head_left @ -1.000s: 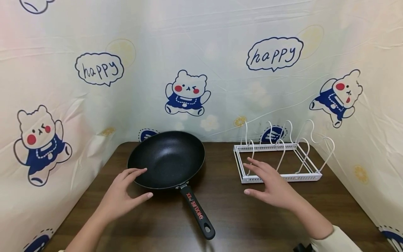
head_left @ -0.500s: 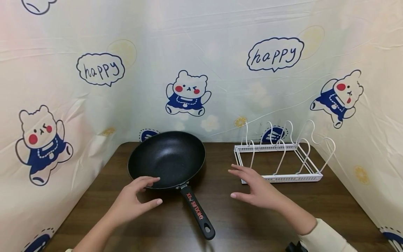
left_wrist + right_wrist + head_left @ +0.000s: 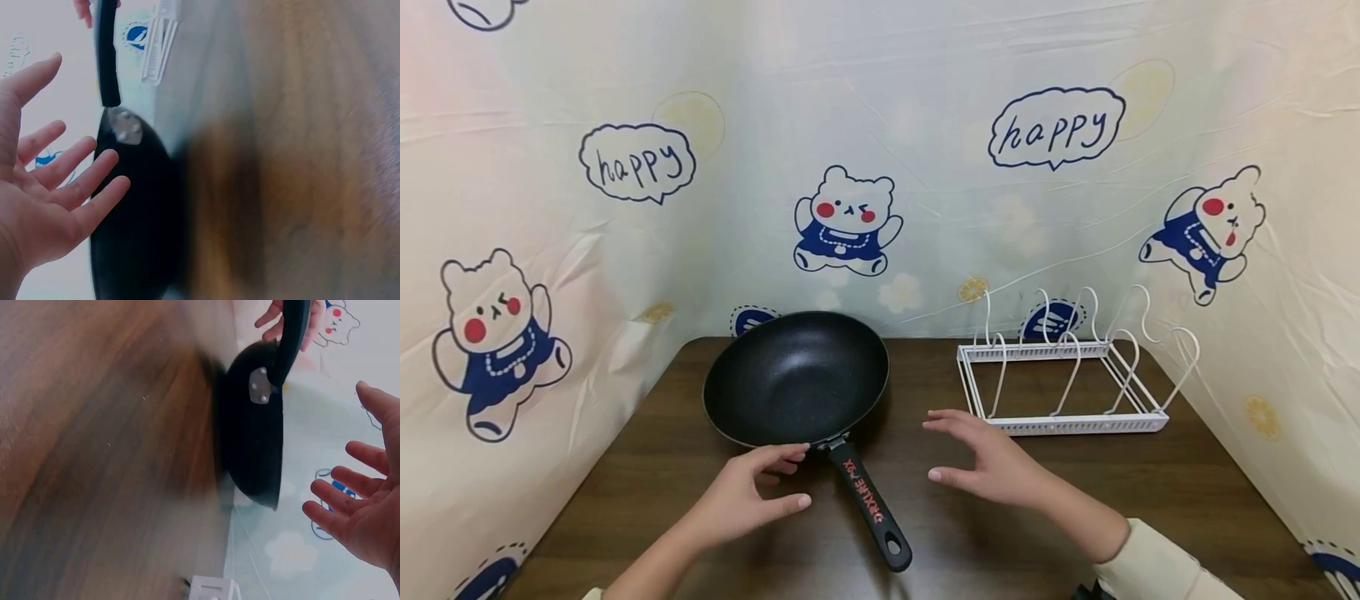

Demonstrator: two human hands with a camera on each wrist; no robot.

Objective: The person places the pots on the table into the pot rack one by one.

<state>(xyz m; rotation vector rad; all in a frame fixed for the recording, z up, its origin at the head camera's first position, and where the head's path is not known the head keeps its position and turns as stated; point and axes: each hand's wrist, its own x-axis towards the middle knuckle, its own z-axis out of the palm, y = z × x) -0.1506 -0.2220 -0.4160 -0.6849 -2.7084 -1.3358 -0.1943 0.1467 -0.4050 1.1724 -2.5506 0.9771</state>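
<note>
A black frying pan (image 3: 796, 377) sits on the brown wooden table (image 3: 1075, 500), its black handle (image 3: 868, 508) with red lettering pointing toward me. My left hand (image 3: 752, 493) hovers open just left of where the handle joins the pan (image 3: 134, 225), fingers spread, holding nothing. My right hand (image 3: 981, 462) hovers open to the right of the handle, palm facing left, also empty. In the right wrist view the pan (image 3: 253, 425) appears from below, apart from my right hand (image 3: 359, 512).
A white wire rack (image 3: 1063, 375) with curved dividers stands at the back right of the table. A cartoon-bear cloth (image 3: 850, 167) walls off the back and both sides.
Both hands have moved inward toward the pan handle: the left from the pan's rim rightward and nearer me, the right leftward away from the rack. The pan has not moved.
</note>
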